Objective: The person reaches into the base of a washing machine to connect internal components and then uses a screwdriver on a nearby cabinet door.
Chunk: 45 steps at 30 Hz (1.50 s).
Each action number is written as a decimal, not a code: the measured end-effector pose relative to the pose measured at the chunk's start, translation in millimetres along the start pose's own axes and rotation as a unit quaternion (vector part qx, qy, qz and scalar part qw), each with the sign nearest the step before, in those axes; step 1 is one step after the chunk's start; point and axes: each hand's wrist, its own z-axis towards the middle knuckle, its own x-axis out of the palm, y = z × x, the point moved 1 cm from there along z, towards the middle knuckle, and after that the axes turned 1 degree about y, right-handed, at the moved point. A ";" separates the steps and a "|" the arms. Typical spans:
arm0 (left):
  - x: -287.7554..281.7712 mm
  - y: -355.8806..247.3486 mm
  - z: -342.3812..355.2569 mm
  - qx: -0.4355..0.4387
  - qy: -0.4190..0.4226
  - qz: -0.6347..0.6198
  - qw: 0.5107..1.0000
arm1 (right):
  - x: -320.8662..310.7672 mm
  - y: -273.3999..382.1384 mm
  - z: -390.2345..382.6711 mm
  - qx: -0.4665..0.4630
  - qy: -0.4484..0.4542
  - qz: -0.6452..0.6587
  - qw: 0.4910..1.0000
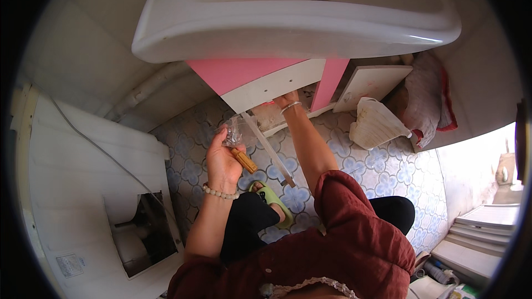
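My left hand [223, 161] is closed around a screwdriver with an amber handle [244, 161] and a crumpled clear plastic bag [239, 130]. Small items seem to be in the bag, too blurred to name. My right hand [286, 99] reaches into the low opening of a pink and white cabinet [244, 73], under its white front panel [277, 85]. The cabinet's edge and shadow hide those fingers, and a bit of red shows beside them. Between my hands, a narrow white board [269, 147], seen nearly edge-on, juts out from the opening.
Above the cabinet overhangs a white washbasin [299, 25]. To the right are an open white door [372, 84], a pale plastic basket [379, 123] and a hanging cloth [424, 97]. A white appliance [83, 171] stands at left. Blue-patterned tiles [407, 173] cover the floor.
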 end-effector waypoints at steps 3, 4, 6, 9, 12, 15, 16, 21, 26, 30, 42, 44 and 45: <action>0.9 -2.8 1.2 0.004 -0.007 0.012 1.000 | 0.4 -1.6 14.4 -0.020 -0.031 0.033 0.999; 1.2 -3.3 0.7 0.005 -0.003 0.012 1.000 | 0.1 -2.8 14.4 -0.017 -0.033 0.040 0.999; 1.5 -1.4 1.1 0.005 -0.002 0.013 1.000 | -1.4 -4.7 11.7 -0.009 -0.035 0.047 0.998; 3.0 4.7 2.1 0.001 -0.012 0.014 1.000 | -2.3 -1.2 9.1 -0.008 -0.039 0.053 0.998; 4.3 7.0 2.2 -0.003 -0.016 0.014 1.000 | 0.3 0.2 9.4 -0.010 -0.041 0.061 0.997; 1.9 6.5 5.0 0.000 -0.012 0.012 1.000 | 2.9 2.0 11.3 -0.013 -0.041 0.065 0.997; 2.8 6.1 4.5 0.000 -0.011 0.013 1.000 | 3.7 1.9 11.5 -0.013 -0.042 0.067 0.997; 3.4 6.3 4.8 0.006 -0.017 0.019 1.000 | 3.2 0.6 5.9 -0.015 -0.056 0.071 0.996; 3.9 5.4 4.2 -0.002 -0.013 0.029 1.000 | 4.5 0.3 5.3 -0.014 -0.050 0.079 0.996; 4.4 7.3 4.9 -0.004 -0.010 0.026 1.000 | 7.3 1.2 4.5 -0.010 -0.008 0.086 0.996; 6.9 10.6 5.7 0.001 -0.001 0.025 1.000 | 1.2 4.6 -1.7 0.060 0.030 0.106 0.992; 6.3 11.1 5.9 0.000 0.005 0.030 1.000 | -2.8 4.7 -2.7 0.058 0.019 0.143 0.988; 5.9 11.0 5.2 -0.003 -0.001 0.028 1.000 | -1.2 0.9 -3.9 0.061 0.012 0.161 0.985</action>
